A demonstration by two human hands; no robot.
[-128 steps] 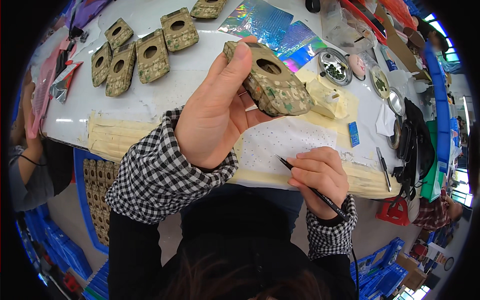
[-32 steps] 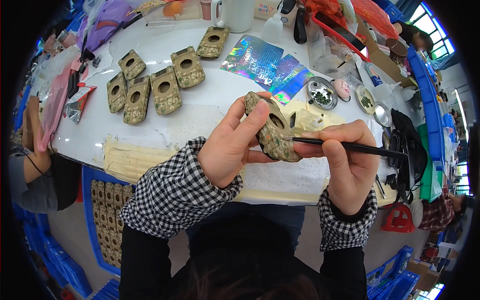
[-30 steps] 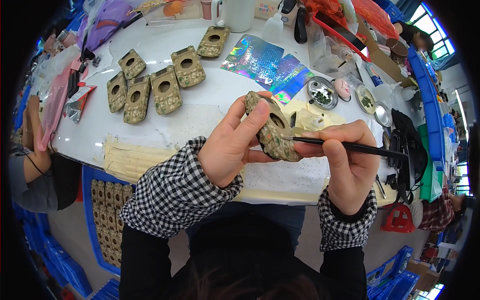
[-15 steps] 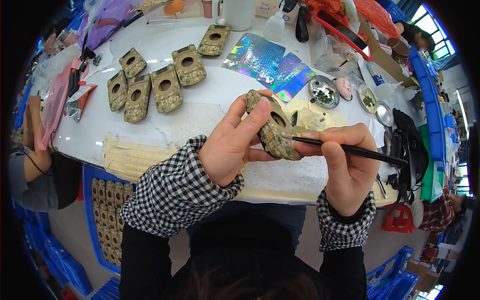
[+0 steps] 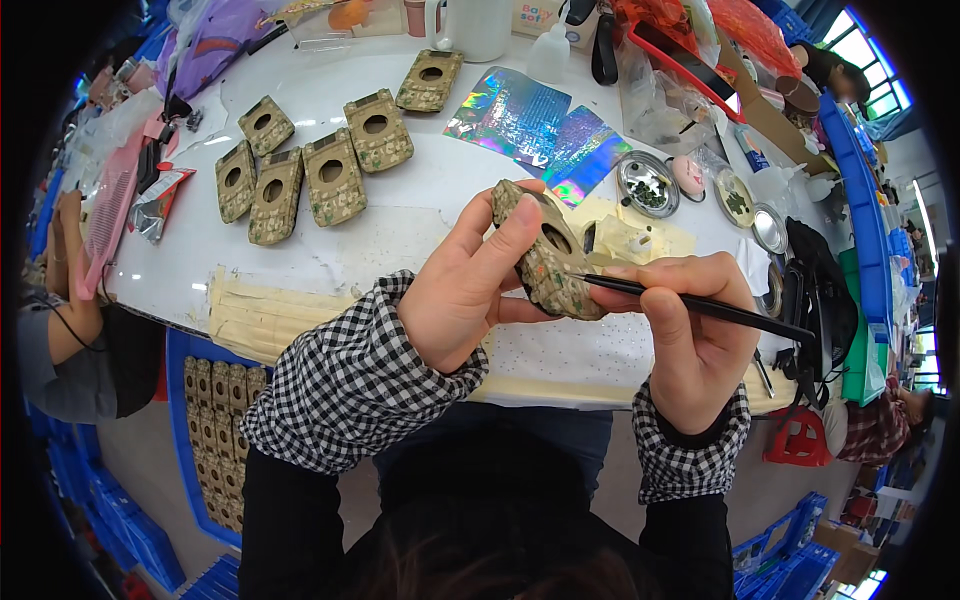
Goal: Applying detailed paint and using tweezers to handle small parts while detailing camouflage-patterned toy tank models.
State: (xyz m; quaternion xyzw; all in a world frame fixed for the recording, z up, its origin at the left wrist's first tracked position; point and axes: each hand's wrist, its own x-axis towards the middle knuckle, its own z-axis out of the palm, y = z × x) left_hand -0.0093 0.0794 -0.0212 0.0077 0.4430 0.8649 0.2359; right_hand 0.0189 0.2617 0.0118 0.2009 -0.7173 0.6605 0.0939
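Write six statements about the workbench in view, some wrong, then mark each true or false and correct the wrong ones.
1. The left hand holds a camouflage hull with a round hole in it. True.
2. The right hand holds a paintbrush. False: it holds black tweezers.
3. Six other hulls lie on the table. True.
4. The blue tray of hulls stands on the table. False: it is below the table's edge, on the person's left.
5. Two iridescent sheets lie beyond the held hull. True.
6. The round tin with dark green bits is left of the sheets. False: it is to their right.
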